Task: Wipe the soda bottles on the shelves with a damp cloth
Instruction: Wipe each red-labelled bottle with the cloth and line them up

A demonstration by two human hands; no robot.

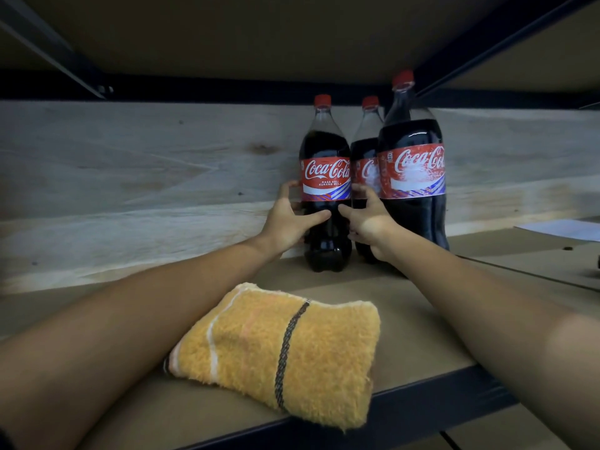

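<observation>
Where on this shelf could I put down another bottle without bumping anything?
The roomiest bare patch is the shelf board left of the left hand, along the wooden back wall. There is also a bare strip between the yellow cloth and the bottles. It is crowded at the right, where three cola bottles stand close together with both hands reaching in, right hand too.

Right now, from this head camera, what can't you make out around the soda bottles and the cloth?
- Middle bottle: label and base mostly hidden by the right hand and the front-right bottle.
- Left bottle: rear side faces away; left hand covers its flank.
- Cloth: dampness unreadable; underside hidden.
- White object: cut by right edge.
</observation>
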